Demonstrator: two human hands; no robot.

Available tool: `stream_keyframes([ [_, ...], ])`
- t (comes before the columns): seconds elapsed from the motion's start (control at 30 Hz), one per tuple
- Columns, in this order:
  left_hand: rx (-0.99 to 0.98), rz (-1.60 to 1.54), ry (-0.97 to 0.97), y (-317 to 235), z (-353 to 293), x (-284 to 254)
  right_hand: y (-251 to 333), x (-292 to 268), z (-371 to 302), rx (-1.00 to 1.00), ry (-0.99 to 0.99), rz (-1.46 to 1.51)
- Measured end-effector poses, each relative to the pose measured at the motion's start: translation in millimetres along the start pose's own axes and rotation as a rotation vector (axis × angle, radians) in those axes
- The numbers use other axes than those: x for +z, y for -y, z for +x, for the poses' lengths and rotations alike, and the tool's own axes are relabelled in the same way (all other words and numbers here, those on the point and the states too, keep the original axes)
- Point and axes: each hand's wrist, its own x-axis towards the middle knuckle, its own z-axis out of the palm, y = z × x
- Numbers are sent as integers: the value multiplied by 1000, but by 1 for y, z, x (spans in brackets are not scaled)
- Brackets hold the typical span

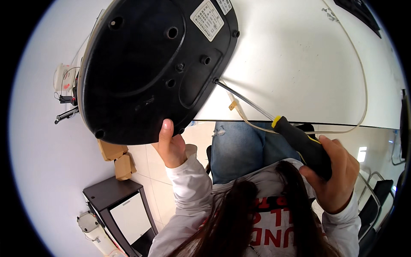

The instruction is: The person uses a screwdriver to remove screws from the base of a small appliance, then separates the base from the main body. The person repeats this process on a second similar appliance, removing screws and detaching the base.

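A large rounded black plastic appliance base (132, 81) is tilted up at the left, its underside facing me, with several round screw holes and a white label (207, 20). My left hand (173, 147) grips its lower edge, thumb on the black face and the other fingers hidden behind. In my right hand (338, 171) is a screwdriver (302, 143) with a black and yellow handle. Its metal shaft points up and left, and the tip sits at a hole on the base's right edge. A pale cable (364, 81) with a small tan tag (233, 105) passes beneath the shaft.
The white table (291, 55) lies beyond my lap, with several small metal pieces (329, 15) at its far right. A dark object (359, 15) stands at the far right corner. Cardboard boxes (124, 167) and a dark cabinet (113, 188) are on the left; chairs (379, 197) at right.
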Motion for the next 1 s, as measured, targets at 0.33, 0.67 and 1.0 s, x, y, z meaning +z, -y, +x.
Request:
stream_keyframes([
  [0.33, 110, -145, -177, -37, 14, 48, 13, -8, 6, -6, 23, 192],
  [0.67, 149, -119, -315, -58, 26, 45, 69, -62, 22, -59, 79, -31],
  [1.0, 138, -185, -225, -84, 39, 46, 69, -15, 26, -430, -412, 527],
])
